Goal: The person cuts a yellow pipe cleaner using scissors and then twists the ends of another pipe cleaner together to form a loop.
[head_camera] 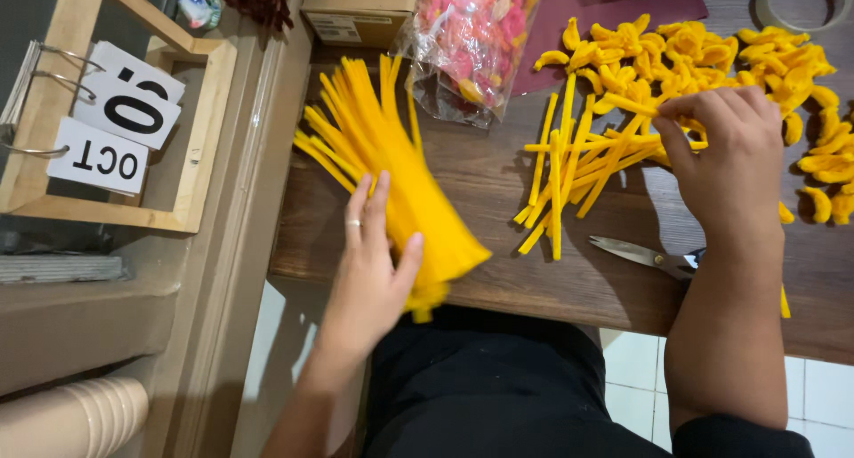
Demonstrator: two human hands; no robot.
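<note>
Your left hand (pixel 374 262) lies flat with its fingers spread on a thick bundle of long yellow pipe cleaners (pixel 391 173), which fans out across the near left part of the dark wooden worktop (pixel 587 289) — its lower end hangs just over the front edge. Your right hand (pixel 725 156) reaches to the right, fingertips pinched together on the top ends of a loose heap of shorter cut yellow stems (pixel 569 169) that lies in the middle of the worktop. Just behind and beside that hand spreads a pile of curled yellow pieces (pixel 712 53). Scissors (pixel 645 256) lie near the front edge, partly hidden under your right forearm. At the back stand a clear bag of pink and yellow bits (pixel 471 40) and a small cardboard box (pixel 360 9) — to the left, off the worktop, a wooden flip calendar (pixel 116 111) rests on a ledge.
</note>
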